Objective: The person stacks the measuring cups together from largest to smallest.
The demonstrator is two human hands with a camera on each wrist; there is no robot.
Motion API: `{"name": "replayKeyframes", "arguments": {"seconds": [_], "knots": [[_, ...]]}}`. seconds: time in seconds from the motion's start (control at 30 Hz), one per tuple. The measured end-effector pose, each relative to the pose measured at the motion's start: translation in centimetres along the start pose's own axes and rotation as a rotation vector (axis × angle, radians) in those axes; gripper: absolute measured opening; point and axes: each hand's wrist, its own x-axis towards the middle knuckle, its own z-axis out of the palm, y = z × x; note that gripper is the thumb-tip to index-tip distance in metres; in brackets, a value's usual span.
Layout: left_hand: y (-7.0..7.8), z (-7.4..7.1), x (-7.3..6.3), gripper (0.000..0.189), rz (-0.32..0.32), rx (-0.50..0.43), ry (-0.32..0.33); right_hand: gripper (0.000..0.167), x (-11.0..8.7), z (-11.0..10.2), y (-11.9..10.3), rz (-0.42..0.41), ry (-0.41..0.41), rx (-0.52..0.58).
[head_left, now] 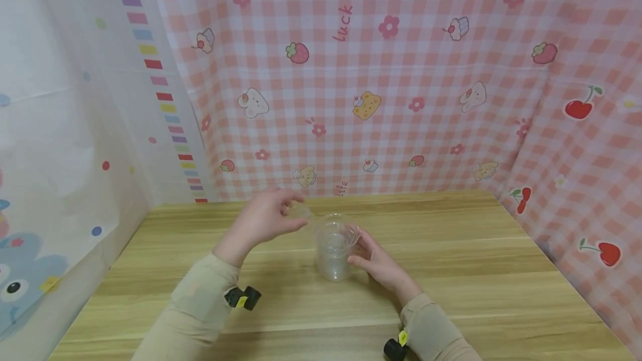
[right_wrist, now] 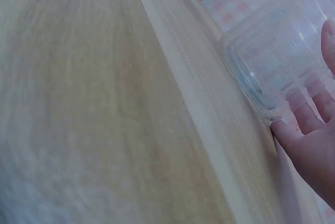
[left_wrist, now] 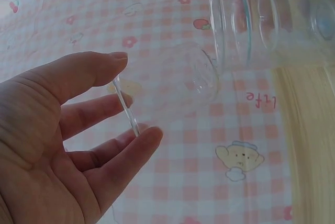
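Note:
My left hand [head_left: 266, 214] pinches a small clear plastic cup [left_wrist: 205, 72] by its rim, between thumb and fingertips. The left wrist view has this cup lying sideways in the air, its base toward a larger clear plastic cup [head_left: 332, 258]. That larger cup stands upright on the table, and ring-shaped edges [left_wrist: 268, 19] show through its wall. From the right side, my right hand [head_left: 378, 265] holds the larger cup, thumb near and fingers behind. In the right wrist view, the fingers [right_wrist: 306, 113] lie along its wall, the lowest close to its base.
The wooden table [head_left: 281, 316] has its back edge against a pink checked cloth [head_left: 431, 138]. A white patterned sheet [head_left: 65, 144] hangs on the left. Black wrist cameras [head_left: 244, 297] sit at both sleeves.

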Motion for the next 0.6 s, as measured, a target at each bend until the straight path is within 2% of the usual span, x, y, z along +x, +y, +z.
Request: {"name": "replayKeyframes", "arguments": {"seconds": [0.37,0.6], "knots": [[1.0,0.4,0.8,0.038,0.038,-0.011,0.025,0.075,0.0,0.0,0.0,0.008,-0.001,0.0],[1.5,0.6,1.4,0.039,0.028,-0.016,0.01,0.076,-0.1,0.0,0.0,-0.005,-0.004,0.017]]}}
